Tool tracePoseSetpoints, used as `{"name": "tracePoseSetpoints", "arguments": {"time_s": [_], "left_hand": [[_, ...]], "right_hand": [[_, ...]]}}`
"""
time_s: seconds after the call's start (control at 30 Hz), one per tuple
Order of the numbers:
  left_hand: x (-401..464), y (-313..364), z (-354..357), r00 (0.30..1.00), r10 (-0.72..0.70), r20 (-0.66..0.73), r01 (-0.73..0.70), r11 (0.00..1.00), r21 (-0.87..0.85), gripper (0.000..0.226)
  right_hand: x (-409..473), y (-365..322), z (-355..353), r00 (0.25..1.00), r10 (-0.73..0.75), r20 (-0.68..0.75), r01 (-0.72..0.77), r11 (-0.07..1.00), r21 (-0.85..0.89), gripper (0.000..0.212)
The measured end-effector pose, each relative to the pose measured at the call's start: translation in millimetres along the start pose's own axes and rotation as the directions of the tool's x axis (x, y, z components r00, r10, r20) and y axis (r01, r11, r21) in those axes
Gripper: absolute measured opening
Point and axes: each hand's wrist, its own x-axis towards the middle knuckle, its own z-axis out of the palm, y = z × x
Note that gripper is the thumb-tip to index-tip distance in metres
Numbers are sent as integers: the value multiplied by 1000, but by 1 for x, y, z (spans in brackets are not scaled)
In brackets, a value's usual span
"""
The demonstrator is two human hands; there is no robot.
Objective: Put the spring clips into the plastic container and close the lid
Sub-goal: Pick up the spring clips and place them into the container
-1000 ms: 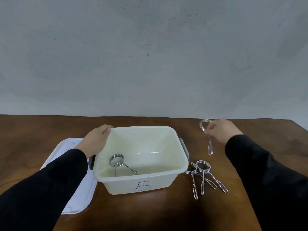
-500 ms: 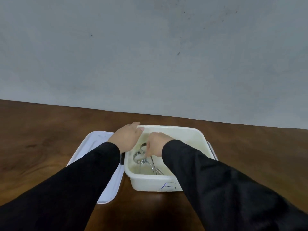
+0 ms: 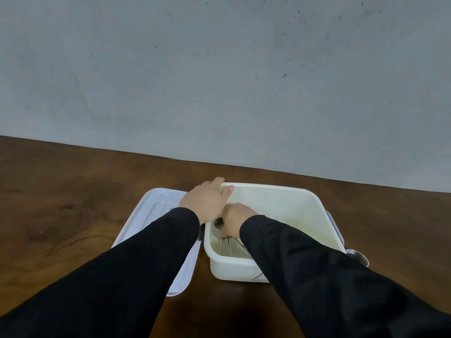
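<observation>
Reaching down inside the plastic container (image 3: pixel 280 206), the right hand (image 3: pixel 235 219) sits low against the left inner wall with its fingers curled over the coil of a spring clip (image 3: pixel 218 225); whether it pinches that coil or merely rests on it, the head view does not show, since the knuckles cover the contact. Thin wire legs (image 3: pixel 229 247) fan out along the container floor toward the near wall, and more than one clip seems to lie there — the coils overlap too closely to count. The left hand (image 3: pixel 206 200) grips the container's far-left rim, fingers folded over the edge, steadying it. On the wooden table (image 3: pixel 73 215) just left of the container lies the white lid (image 3: pixel 151 215), flat and off. Past the right sleeve, a coil of another clip (image 3: pixel 357 254) peeks out on the table beside the container's near-right corner.

The risk, as I judge it, is tangling: legs of stacked clips can hook together, so withdrawing the hand may drag one back out. A protruding leg could also keep the lid from seating — and the outside clip is easy to overlook.
</observation>
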Motion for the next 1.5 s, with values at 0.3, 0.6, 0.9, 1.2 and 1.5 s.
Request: {"name": "tracePoseSetpoints", "arguments": {"time_s": [0.3,0.6,0.9,1.2,1.5], "left_hand": [[0,1,-1,1000,1,7,-2,999,43,56],[2,2,-6,1000,1,14,-2,996,94,62],[1,19,8,1000,-4,-26,6,997,78,65],[2,19,17,996,-6,-88,17,992,125,65],[-3,22,15,995,-2,-99,11,996,91,61]], "right_hand": [[-5,0,-1,1000,15,27,-15,1000,10,46],[-64,43,-64,961,-19,-277,73,980,187,33],[-141,236,-54,832,478,-282,-324,831,452,22],[-159,275,20,818,572,65,-570,788,231,36],[-141,273,30,760,650,2,-632,738,236,24]]}}
